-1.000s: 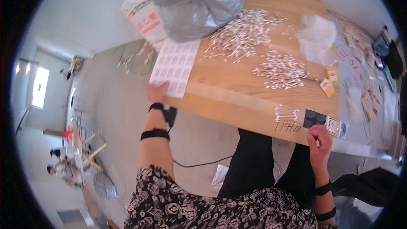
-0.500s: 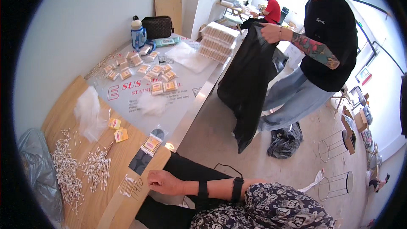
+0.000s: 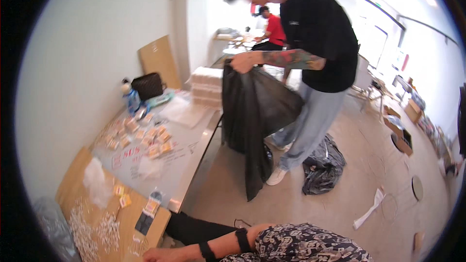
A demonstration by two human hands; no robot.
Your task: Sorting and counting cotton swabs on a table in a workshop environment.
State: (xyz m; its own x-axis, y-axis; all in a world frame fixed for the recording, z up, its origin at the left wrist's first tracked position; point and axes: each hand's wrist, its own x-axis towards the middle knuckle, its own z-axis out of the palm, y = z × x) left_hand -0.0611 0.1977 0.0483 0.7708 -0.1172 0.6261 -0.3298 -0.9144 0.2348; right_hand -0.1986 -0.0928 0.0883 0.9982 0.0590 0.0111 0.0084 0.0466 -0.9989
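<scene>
We use the wooden board [image 3: 128,218] to tell where everything is. Our right hand [image 3: 158,255] is at the edge of the wooden board closest to us, and the bottom of our view cuts some of it off. We cannot tell if its fingers are spread, pressed together or pinching something. Two black straps [image 3: 207,251] go round that arm. Our left hand is out of sight, so we cannot tell how it is.

Just beside our right hand, a little row of cotton sticks [image 3: 136,246] lies on the wooden board. Two messy piles of cotton sticks [image 3: 108,232] lie farther in on the wooden board. A dark pad [image 3: 143,224] lies on it too, touching a small packet of cotton sticks [image 3: 151,207]. Two yellow boxes [image 3: 125,200] and some thin, see-through plastic [image 3: 97,182] are near its far end. A big grey bag [image 3: 56,230] is at its left side.

Past the wooden board is a grey table [image 3: 165,177] with lots of small packets [image 3: 155,149] on it. Well apart from the wooden board, to the right, a person in a black shirt [image 3: 320,34] holds up a black bag [image 3: 247,116].
</scene>
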